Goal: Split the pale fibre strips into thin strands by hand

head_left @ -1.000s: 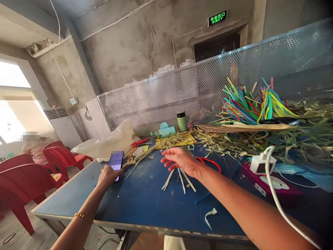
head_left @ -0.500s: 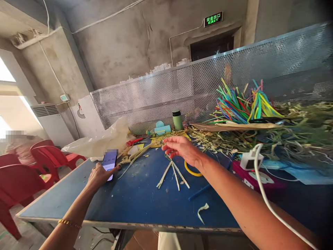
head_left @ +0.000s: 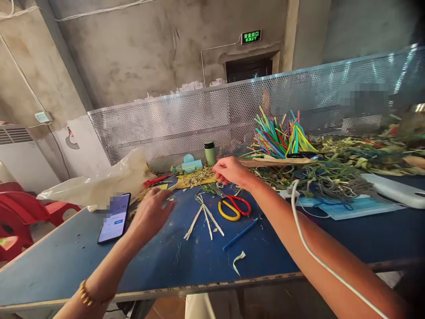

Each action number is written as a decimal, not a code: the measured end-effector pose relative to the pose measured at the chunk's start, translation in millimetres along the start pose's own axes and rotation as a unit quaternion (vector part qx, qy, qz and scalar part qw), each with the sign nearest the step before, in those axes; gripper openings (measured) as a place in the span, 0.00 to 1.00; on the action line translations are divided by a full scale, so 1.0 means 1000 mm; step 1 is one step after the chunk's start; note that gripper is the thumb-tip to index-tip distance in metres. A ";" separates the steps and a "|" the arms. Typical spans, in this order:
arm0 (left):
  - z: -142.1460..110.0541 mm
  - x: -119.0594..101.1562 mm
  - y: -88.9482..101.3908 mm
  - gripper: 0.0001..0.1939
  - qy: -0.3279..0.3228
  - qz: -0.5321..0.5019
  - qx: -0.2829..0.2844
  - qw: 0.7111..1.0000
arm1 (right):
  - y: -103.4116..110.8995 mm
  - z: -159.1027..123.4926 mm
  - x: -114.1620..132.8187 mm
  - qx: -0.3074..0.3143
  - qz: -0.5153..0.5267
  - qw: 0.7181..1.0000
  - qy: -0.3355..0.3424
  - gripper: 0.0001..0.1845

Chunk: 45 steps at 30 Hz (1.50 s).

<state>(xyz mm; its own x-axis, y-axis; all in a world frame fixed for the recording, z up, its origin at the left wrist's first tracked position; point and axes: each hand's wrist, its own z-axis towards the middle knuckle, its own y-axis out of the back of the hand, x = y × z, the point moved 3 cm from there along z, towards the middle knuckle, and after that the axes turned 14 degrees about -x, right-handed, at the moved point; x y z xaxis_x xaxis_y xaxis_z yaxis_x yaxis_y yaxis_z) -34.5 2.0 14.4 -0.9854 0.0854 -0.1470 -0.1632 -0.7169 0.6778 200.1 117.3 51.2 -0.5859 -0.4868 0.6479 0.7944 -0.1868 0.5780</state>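
My left hand hangs over the table with its thumb apart from the fingers, holding nothing. To its left lies a phone with a lit screen. My right hand is above the far part of the table, its fingers curled down; whatever is between them, if anything, is hidden. Just below it rest scissors with one yellow and one red handle. Between my hands a small bundle of pale strips fans toward me. A blue stick and a curled pale scrap lie nearer.
Clear plastic sheeting, red-handled pliers and a green bottle stand or lie at the back. Colourful stems and heaped dry leaves fill the right. A white cable crosses my right forearm. Perforated metal screen behind.
My left hand has let go of the phone, which now lies nearer me, and moved right. My right hand's fingers have curled in, and the scissors are uncovered. The view has turned right.
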 end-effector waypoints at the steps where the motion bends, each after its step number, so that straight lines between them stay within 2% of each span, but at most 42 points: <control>1: 0.005 -0.016 -0.013 0.17 -0.009 -0.005 0.070 0.997 | -0.003 0.000 -0.002 0.027 -0.026 0.999 0.000 0.09; 2: 0.008 -0.030 -0.027 0.17 -0.018 0.002 0.145 0.989 | -0.008 -0.001 -0.004 0.054 -0.060 0.997 0.002 0.09; 4: 0.018 -0.049 -0.051 0.15 -0.015 0.012 0.183 0.983 | -0.017 -0.005 -0.011 0.091 -0.132 0.987 0.010 0.10; 7: 0.029 -0.064 -0.080 0.13 0.001 0.027 0.209 0.978 | -0.028 -0.014 -0.022 0.077 -0.220 0.972 0.034 0.08; 9: 0.033 -0.067 -0.094 0.14 0.004 0.025 0.223 0.975 | -0.035 -0.019 -0.029 0.059 -0.257 0.964 0.042 0.10; 13: 0.034 -0.067 -0.112 0.18 0.018 0.006 0.238 0.971 | -0.045 -0.024 -0.033 0.045 -0.277 0.958 0.061 0.14; 16: 0.032 -0.061 -0.120 0.15 0.040 -0.023 0.238 0.970 | -0.052 -0.026 -0.031 0.049 -0.263 0.960 0.084 0.13; 19: 0.030 -0.054 -0.123 0.08 0.057 -0.062 0.223 0.971 | -0.056 -0.025 -0.029 0.040 -0.241 0.964 0.102 0.13; 23: 0.031 -0.053 -0.114 0.03 0.063 -0.129 0.174 0.974 | -0.057 -0.022 -0.029 0.016 -0.202 0.973 0.107 0.14; 26: 0.035 -0.058 -0.101 0.04 0.067 -0.190 0.108 0.973 | -0.057 -0.020 -0.030 0.014 -0.172 0.981 0.092 0.20; 28: 0.037 -0.061 -0.096 0.03 0.065 -0.241 0.082 0.965 | -0.058 -0.021 -0.030 0.031 -0.093 0.994 0.051 0.24; 31: 0.038 -0.065 -0.094 0.04 0.061 -0.325 0.080 0.940 | -0.060 -0.025 -0.028 0.059 0.105 0.993 -0.020 0.24; 33: 0.038 -0.065 -0.097 0.04 0.071 -0.368 0.081 0.923 | -0.058 -0.027 -0.026 0.058 0.179 0.982 -0.036 0.23; 40: 0.039 -0.062 -0.108 0.09 0.134 -0.463 0.091 0.871 | -0.047 -0.024 -0.028 0.018 0.209 0.976 -0.063 0.22; 45: 0.039 -0.061 -0.107 0.11 0.150 -0.480 0.090 0.860 | -0.043 -0.024 -0.027 -0.005 0.215 0.973 -0.080 0.22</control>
<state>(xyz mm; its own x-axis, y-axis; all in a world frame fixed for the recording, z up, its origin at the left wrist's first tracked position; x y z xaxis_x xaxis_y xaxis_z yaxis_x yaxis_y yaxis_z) 40.9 100.4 -21.1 -0.3414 0.3758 -0.8615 -0.9254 -0.2948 0.2381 185.7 117.4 -2.9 -0.2152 -0.3830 0.8983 0.9728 -0.0035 0.2316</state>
